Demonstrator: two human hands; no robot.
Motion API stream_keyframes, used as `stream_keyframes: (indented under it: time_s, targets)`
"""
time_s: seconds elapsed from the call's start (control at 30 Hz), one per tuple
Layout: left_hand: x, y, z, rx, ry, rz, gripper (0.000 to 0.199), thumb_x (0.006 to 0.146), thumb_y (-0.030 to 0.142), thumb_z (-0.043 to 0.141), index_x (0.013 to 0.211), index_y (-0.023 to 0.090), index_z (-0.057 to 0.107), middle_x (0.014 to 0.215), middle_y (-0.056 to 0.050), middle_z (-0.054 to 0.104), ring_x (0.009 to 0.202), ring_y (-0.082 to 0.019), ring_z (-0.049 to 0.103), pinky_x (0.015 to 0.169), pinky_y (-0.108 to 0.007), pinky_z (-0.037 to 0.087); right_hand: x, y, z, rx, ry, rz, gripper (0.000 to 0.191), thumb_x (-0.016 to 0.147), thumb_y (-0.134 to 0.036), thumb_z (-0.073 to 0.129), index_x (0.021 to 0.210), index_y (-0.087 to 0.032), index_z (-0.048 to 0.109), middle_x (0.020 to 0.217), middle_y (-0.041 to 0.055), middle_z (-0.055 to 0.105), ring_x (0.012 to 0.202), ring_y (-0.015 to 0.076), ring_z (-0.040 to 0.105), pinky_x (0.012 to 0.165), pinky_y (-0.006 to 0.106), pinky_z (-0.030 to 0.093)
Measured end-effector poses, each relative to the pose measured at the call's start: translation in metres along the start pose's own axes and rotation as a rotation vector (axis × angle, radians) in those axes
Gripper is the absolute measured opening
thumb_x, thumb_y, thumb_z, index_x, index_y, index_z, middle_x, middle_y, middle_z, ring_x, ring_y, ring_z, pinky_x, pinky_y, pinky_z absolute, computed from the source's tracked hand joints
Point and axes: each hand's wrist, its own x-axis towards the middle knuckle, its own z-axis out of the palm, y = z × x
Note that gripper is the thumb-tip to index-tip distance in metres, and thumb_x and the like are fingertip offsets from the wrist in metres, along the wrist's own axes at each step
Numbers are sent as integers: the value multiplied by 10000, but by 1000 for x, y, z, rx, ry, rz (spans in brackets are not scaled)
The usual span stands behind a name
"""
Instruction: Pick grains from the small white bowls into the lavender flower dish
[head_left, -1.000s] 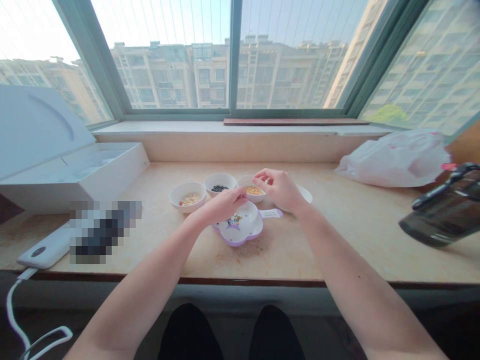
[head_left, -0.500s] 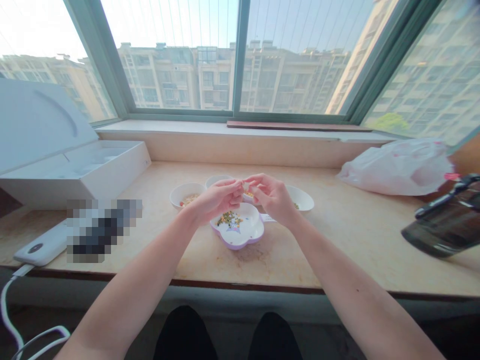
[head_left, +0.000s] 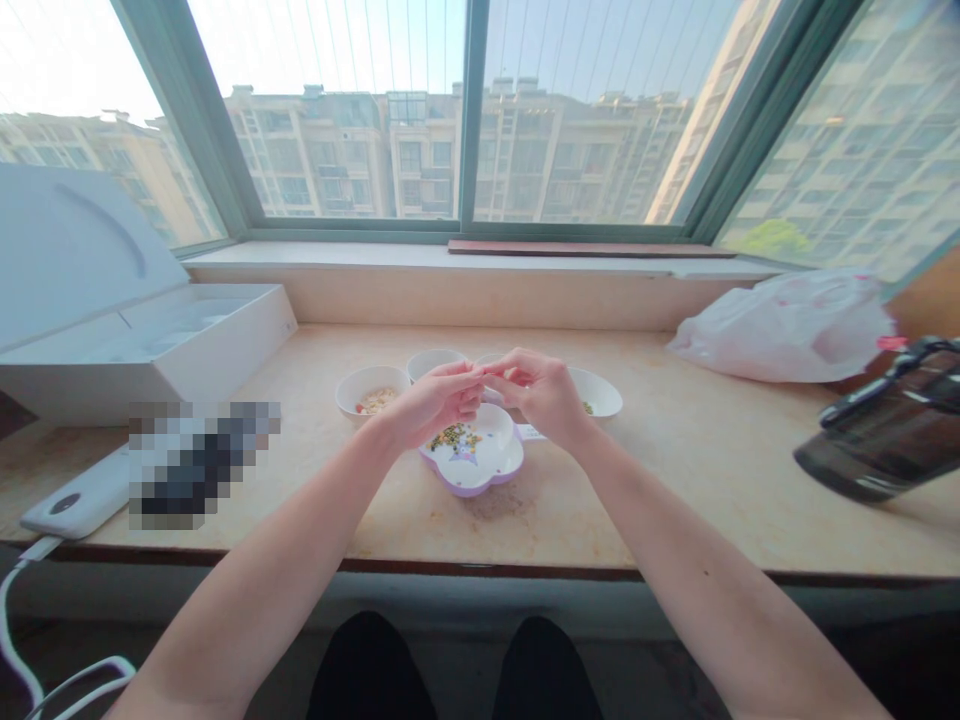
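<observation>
My left hand and my right hand meet fingertip to fingertip above several bowls. Both are closed in a pinch; whatever lies between the fingers is too small to make out. Just below them sits a white flower-shaped bowl with a purple rim and a short handle, holding mixed green and yellow grains or beans. Left of my hands is a white bowl with pale and reddish bits in it. Behind stands another white bowl, and a white bowl with green bits shows beside my right wrist.
An open white box stands at the left. In front of it lies a white power bank with a cable, near a blurred dark object. At the right are a white plastic bag and a dark transparent jug. The counter's front edge runs below.
My fingertips have come closer together, and my right fingers are more tightly closed. The whole view has shifted slightly, with things a little further left.
</observation>
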Motion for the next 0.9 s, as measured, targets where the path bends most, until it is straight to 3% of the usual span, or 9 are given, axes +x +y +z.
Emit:
stream_keyframes:
  time_s: [0.2, 0.37, 0.47, 0.57, 0.7, 0.9]
  targets:
    - [3, 0, -1, 187, 45, 67, 281, 855, 374, 696, 777, 170, 519, 646, 52, 391, 567, -71, 361, 555, -228, 294, 1, 3, 0, -82, 15, -23, 248, 895, -441, 662, 893, -198, 713, 819, 32, 725, 644, 148, 622, 663, 292, 489]
    - [3, -2, -9, 924, 74, 160, 162, 862, 331, 613, 810, 183, 649, 716, -7, 579, 656, -136, 492, 629, -272, 355, 9, 11, -12, -253, 81, 19, 200, 972, -367, 522, 982, -203, 636, 828, 36, 711, 724, 173, 654, 711, 289, 472]
    - [4, -7, -18, 1241, -94, 154, 103, 803, 229, 609, 736, 202, 681, 769, -28, 656, 705, -165, 539, 677, -291, 377, 15, 20, -31, -503, 105, 146, 209, 985, -320, 467, 1002, -206, 641, 826, 54, 718, 762, 193, 654, 723, 296, 450]
    - [6, -10, -24, 1337, -166, 100, 87, 770, 219, 627, 765, 217, 714, 840, -31, 698, 734, -176, 564, 689, -291, 392, 18, 33, -53, -743, -33, 350, 160, 920, -244, 524, 908, -203, 678, 859, 80, 739, 793, 206, 659, 719, 292, 442]
    - [7, -12, -25, 1386, -203, 80, 108, 753, 178, 632, 777, 205, 734, 875, -46, 716, 793, -192, 595, 740, -300, 402, 16, 47, -75, -866, -249, 572, 126, 811, -230, 619, 706, -210, 687, 691, 52, 697, 636, 181, 624, 612, 279, 421]
    - [8, -15, -25, 1322, -241, 61, 108, 743, 150, 643, 742, 188, 744, 873, -71, 717, 754, -194, 605, 711, -307, 409, 15, 56, -81, -867, -227, 477, 216, 778, -344, 645, 594, -232, 656, 537, 13, 586, 473, 143, 530, 511, 279, 387]
